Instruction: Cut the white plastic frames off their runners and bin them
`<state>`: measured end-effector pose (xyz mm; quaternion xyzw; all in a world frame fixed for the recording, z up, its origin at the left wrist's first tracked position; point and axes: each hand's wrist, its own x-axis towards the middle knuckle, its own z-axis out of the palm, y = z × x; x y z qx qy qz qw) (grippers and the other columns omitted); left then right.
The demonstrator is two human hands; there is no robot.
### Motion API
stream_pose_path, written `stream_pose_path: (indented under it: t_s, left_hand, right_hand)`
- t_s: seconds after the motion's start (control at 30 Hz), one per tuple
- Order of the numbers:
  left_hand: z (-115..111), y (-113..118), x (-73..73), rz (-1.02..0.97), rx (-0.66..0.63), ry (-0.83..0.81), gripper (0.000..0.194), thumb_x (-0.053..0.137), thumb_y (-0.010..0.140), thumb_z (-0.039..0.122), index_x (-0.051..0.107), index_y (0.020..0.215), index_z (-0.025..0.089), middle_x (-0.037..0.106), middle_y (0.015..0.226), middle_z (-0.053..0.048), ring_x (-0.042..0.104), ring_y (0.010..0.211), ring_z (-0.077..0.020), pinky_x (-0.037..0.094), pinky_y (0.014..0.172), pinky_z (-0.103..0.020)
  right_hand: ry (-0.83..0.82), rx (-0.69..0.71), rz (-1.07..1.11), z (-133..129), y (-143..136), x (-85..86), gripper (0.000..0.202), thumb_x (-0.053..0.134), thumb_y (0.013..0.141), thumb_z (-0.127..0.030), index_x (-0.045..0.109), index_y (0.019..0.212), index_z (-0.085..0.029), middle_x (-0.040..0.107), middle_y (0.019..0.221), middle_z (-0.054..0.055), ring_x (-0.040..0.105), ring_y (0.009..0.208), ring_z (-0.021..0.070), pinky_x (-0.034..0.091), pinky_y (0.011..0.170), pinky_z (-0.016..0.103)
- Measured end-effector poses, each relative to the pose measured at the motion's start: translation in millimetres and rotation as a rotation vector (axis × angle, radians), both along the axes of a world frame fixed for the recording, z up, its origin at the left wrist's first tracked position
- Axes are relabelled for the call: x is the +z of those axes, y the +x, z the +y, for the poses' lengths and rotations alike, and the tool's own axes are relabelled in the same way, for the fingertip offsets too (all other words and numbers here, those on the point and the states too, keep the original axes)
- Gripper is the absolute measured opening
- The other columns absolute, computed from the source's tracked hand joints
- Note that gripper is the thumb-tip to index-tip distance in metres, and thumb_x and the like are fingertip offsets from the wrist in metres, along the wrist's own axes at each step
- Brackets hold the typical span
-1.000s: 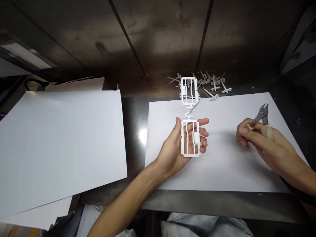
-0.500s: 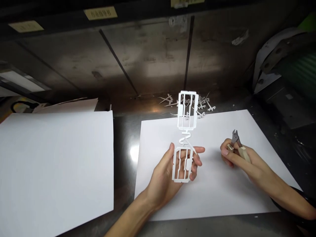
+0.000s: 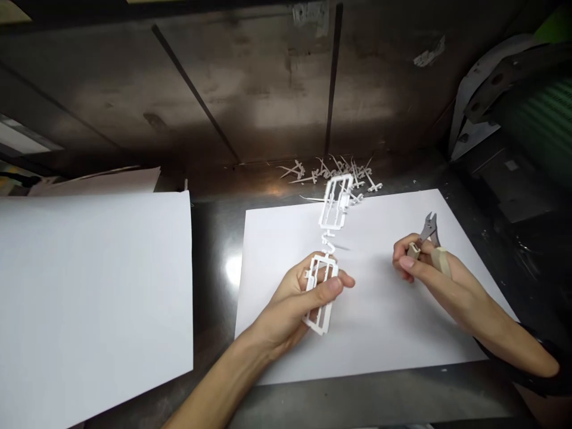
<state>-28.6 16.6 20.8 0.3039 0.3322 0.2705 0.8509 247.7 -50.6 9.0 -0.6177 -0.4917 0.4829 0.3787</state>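
A white moulded plastic part (image 3: 322, 227) is made of two slotted rectangular frames joined by a wavy runner. My left hand (image 3: 300, 298) holds the nearer frame, with the thumb across its front and the fingers behind. The farther frame sticks up and away, over the back edge of the white sheet. Off to the right, my right hand (image 3: 431, 268) is wrapped round a pair of side cutters (image 3: 430, 229) with pale grips. Their jaws point up and stand apart, well clear of the plastic part.
Thin white plastic offcuts (image 3: 297, 171) lie in a pile behind the white sheet (image 3: 379, 333) under my hands. A larger white sheet (image 3: 98, 298) is at left. Behind the metal bench rises a metal wall (image 3: 268, 89). Dark machinery (image 3: 509, 155) stands at the right.
The plastic part has turned in my left hand, and the thumb now lies over the nearer frame. My right hand still holds the cutters. The view has tilted slightly down.
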Motion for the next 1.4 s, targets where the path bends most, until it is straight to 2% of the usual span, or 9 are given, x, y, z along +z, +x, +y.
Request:
stream_pose_path:
  t_s: [0.2,0.3,0.43,0.6,0.67,0.87,1.07,1.2,1.4]
  left_hand:
    - [-7.0,1.2,3.4,0.098,-0.138,0.12,0.036,0.077,0.107,0.041,0.068,0.136,0.021,0.074,0.127,-0.008,0.072,0.11,-0.0184,0.056,0.095,-0.028]
    - [-11.9,4.2,4.2,0.097,-0.139,0.179,0.04,0.065,0.113,0.048,0.068,0.141,0.019,0.073,0.126,-0.009,0.069,0.105,-0.0178,0.057,0.095,-0.029]
    - [-11.9,6.0,7.0,-0.052,-0.073,-0.108,0.065,0.043,0.114,0.069,0.07,0.143,0.017,0.073,0.123,-0.011,0.066,0.093,-0.0186,0.057,0.088,-0.03]
    - [-5.7,4.1,8.0,-0.098,-0.035,-0.214,0.062,0.046,0.114,0.064,0.073,0.142,0.014,0.073,0.129,-0.015,0.066,0.101,-0.0218,0.058,0.09,-0.033]
    - [-5.7,3.1,6.4,-0.063,-0.077,-0.141,0.057,0.048,0.115,0.061,0.073,0.141,0.016,0.075,0.126,-0.013,0.066,0.097,-0.02,0.058,0.088,-0.031]
    - [-11.9,4.3,3.3,0.225,-0.17,0.375,0.026,0.067,0.113,0.036,0.071,0.128,0.017,0.079,0.122,-0.008,0.067,0.09,-0.0125,0.056,0.083,-0.022]
    - [-9.5,5.0,3.2,0.284,-0.268,0.391,0.028,0.067,0.111,0.041,0.072,0.108,0.013,0.081,0.109,-0.009,0.076,0.082,-0.0158,0.062,0.075,-0.023]
    - [-8.3,1.8,0.9,0.314,-0.355,0.435,0.028,0.066,0.111,0.044,0.073,0.106,0.017,0.082,0.108,-0.007,0.076,0.078,-0.016,0.065,0.072,-0.024]
    - [-8.2,0.5,-1.0,0.285,-0.362,0.486,0.027,0.065,0.112,0.043,0.073,0.106,0.018,0.081,0.102,-0.005,0.07,0.069,-0.0125,0.059,0.065,-0.02]
  right_hand:
    - [0.012,0.149,-0.134,-1.2,-4.4,8.9,0.034,0.061,0.116,-0.055,0.064,0.099,-0.026,0.056,0.088,0.0,0.05,0.081,0.021,0.039,0.075,0.036]
    - [-0.038,0.242,-0.244,-3.7,-11.7,15.0,0.039,0.06,0.116,-0.057,0.063,0.095,-0.025,0.058,0.083,0.0,0.051,0.078,0.022,0.038,0.073,0.038]
    - [-0.151,0.308,-0.206,-5.7,-14.6,14.9,0.044,0.057,0.115,-0.064,0.064,0.094,-0.026,0.063,0.083,0.002,0.056,0.077,0.0251,0.041,0.071,0.04]
    - [-0.133,0.301,-0.22,-5.8,-12.7,9.1,0.043,0.056,0.115,-0.063,0.061,0.094,-0.027,0.061,0.082,0.0,0.055,0.076,0.0241,0.041,0.071,0.04]
    - [-0.119,0.289,-0.259,-5.9,-13.6,7.8,0.042,0.057,0.115,-0.061,0.06,0.093,-0.026,0.059,0.083,0.0,0.053,0.076,0.0232,0.039,0.069,0.038]
    - [-0.062,0.342,-0.358,-7.4,-15.0,4.6,0.035,0.066,0.112,-0.047,0.057,0.087,-0.025,0.042,0.069,-0.005,0.037,0.061,0.0166,0.03,0.057,0.034]
    - [-0.044,0.369,-0.446,-8.2,-13.7,7.5,0.019,0.067,0.106,-0.033,0.061,0.091,-0.025,0.055,0.071,-0.006,0.046,0.062,0.0158,0.037,0.058,0.031]
    - [-0.076,0.399,-0.481,-8.6,-15.0,10.2,0.021,0.066,0.106,-0.037,0.061,0.09,-0.025,0.055,0.071,-0.005,0.046,0.062,0.016,0.036,0.057,0.032]
    - [-0.135,0.442,-0.461,-8.7,-13.4,12.8,0.028,0.065,0.108,-0.043,0.061,0.087,-0.025,0.051,0.069,-0.005,0.044,0.06,0.0161,0.035,0.056,0.032]
